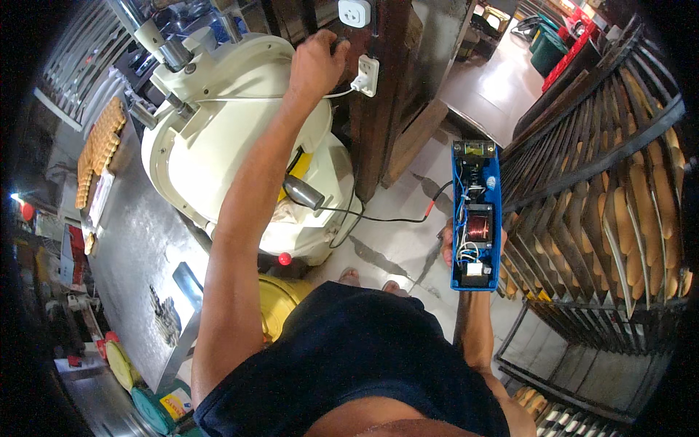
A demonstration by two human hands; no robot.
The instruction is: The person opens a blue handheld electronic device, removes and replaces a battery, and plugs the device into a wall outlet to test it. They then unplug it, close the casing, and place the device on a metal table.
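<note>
My left hand [318, 67] is raised at the wooden post, its fingers closed around a small black piece [339, 46] that is mostly hidden. Just right of it, a white socket block [369, 75] has a white plug with a white cable in it; another white socket [354, 13] sits above. My right hand [446, 246] grips a long blue case [497, 182] from below and behind. The case is open, showing a copper-coloured coil [478, 227], wires and small parts. A black cable [386, 218] with a red section runs left from the case.
A large cream-coloured machine [233, 138] stands at the left, beside a metal table [131, 226] with baked pieces [102, 142]. At the right is a rack [604, 218] of trays holding long bread rolls. A yellow bucket [280, 302] stands near my legs.
</note>
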